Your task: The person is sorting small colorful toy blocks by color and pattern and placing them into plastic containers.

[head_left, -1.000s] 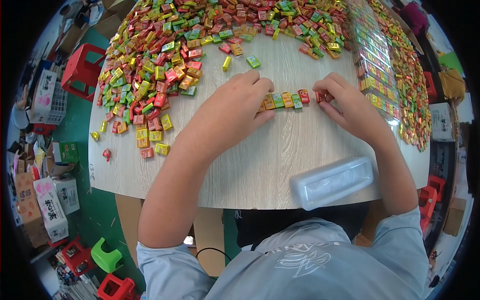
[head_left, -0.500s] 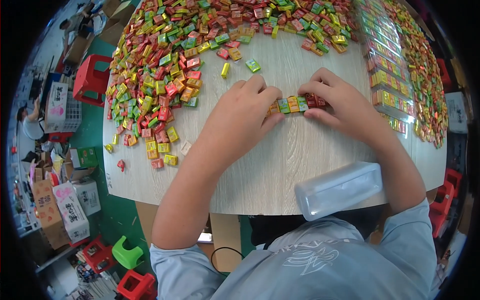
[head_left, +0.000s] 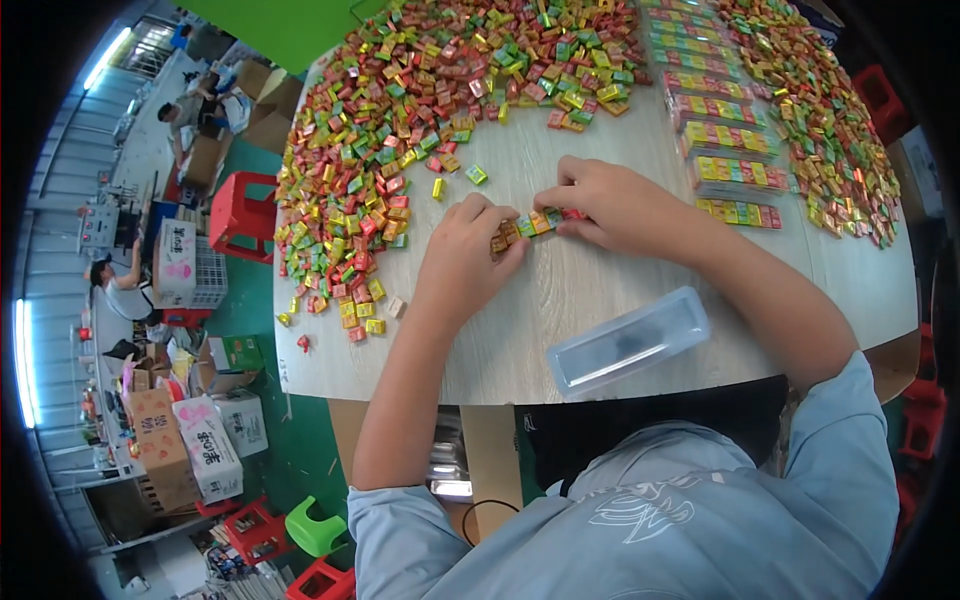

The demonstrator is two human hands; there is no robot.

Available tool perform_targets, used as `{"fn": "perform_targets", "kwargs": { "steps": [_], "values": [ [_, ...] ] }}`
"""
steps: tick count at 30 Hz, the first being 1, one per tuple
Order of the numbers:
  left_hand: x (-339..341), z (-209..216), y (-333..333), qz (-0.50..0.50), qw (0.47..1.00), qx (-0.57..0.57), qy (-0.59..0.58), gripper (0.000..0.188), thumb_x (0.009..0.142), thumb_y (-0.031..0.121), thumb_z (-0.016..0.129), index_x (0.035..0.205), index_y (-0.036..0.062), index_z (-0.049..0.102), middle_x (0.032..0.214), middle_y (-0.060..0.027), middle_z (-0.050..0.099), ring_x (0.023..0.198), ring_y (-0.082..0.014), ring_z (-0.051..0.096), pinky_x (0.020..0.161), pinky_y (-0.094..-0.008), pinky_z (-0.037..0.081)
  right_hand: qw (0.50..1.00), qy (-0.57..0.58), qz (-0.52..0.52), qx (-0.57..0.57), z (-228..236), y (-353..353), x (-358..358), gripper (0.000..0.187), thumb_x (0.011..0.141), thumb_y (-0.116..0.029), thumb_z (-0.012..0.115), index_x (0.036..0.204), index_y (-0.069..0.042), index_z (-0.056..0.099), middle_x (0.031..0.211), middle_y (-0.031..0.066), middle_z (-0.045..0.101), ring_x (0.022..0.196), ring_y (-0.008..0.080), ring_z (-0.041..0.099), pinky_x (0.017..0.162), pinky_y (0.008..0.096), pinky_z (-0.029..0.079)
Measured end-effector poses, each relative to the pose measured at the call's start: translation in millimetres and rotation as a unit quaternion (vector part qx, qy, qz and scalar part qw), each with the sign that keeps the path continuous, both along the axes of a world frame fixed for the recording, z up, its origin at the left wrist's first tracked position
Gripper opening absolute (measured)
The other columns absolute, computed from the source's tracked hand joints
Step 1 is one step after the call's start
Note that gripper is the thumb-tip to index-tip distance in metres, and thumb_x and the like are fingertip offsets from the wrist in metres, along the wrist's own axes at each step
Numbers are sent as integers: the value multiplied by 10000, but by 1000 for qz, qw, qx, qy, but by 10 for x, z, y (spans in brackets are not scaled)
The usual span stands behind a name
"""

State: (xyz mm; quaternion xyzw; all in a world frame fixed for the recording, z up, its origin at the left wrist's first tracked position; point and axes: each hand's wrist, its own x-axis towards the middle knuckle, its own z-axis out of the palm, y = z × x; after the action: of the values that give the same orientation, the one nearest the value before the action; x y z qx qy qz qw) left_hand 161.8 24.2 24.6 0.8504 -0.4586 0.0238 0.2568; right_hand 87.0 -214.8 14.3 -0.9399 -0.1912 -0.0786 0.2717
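Observation:
My left hand (head_left: 465,250) and my right hand (head_left: 615,205) hold a short row of small wrapped sweets (head_left: 537,223) just over the wooden table. The row has orange, green, yellow and red pieces side by side. Left fingers grip its left end, while the right thumb and fingers pinch the red end, partly hiding it. Beyond my left hand lie a loose yellow sweet (head_left: 439,189) and a green-and-yellow one (head_left: 476,175). A clear plastic box (head_left: 630,342) rests near the table's front edge, between my forearms.
A big heap of mixed sweets (head_left: 370,170) covers the far and left table. To the right stand clear boxes filled with rows of sweets (head_left: 725,140), beside another heap (head_left: 840,150). Red stools (head_left: 243,215) and cartons (head_left: 208,450) stand on the floor at left.
The whole view has shifted and tilted, showing more of the room at left. Both hands still hold the row, which now appears nearer the loose sweets and slightly tilted.

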Motion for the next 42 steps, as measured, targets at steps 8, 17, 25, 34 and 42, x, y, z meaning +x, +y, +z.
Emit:
{"fn": "perform_targets", "kwargs": {
  "steps": [8, 17, 25, 34, 42],
  "values": [
    [-571, 666, 24, 53, 995, -56, -56, 297, 771, 101, 845, 1038, 32, 736, 925, -123, 637, 903, -327, 657, 802, -432, 547, 995, -86, 42, 25, 671, -34, -390, 304, 895, -85, 759, 1193, -138, 735, 1034, 121, 607, 951, 340, 645, 813, 444, 526],
    [-1468, 681, 37, 30, 998, -44, -20, 344, 771, 74, 867, 1089, 37, 741, 960, -123, 657, 870, -300, 672, 766, -400, 546, 999, -18, 30, 10, 826, -29, -1356, 329, 864, -63, 772, 1187, -104, 724, 1033, 117, 601, 925, 321, 631, 821, 422, 522],
    [-1740, 287, 88, 87, 992, -63, -74, 444, 869, 161, 828, 1262, 14, 682, 1191, -158, 632, 1098, -366, 600, 960, -469, 496, 998, -24, -12, 55, 590, -53, -1577, 427, 885, -105, 774, 1289, -40, 653, 1195, 145, 618, 1109, 351, 600, 966, 436, 510],
    [-1812, 39, 104, 107, 985, -4, -138, 663, 951, 339, 709, 1481, -18, 531, 1547, -211, 484, 1413, -408, 461, 1167, -499, 352, 993, -90, -40, -70, 559, -5, -1759, 597, 867, -175, 783, 1422, -99, 579, 1500, 138, 524, 1367, 342, 507, 1158, 477, 399],
    [-1756, 24, 125, 100, 991, -55, -70, 585, 982, 282, 668, 1469, -14, 532, 1501, -203, 539, 1381, -397, 505, 1169, -495, 366, 988, -69, -2, -141, 484, -15, -1683, 738, 849, -273, 805, 1502, -79, 522, 1599, 138, 468, 1497, 311, 428, 1199, 477, 355]
  ]
}}
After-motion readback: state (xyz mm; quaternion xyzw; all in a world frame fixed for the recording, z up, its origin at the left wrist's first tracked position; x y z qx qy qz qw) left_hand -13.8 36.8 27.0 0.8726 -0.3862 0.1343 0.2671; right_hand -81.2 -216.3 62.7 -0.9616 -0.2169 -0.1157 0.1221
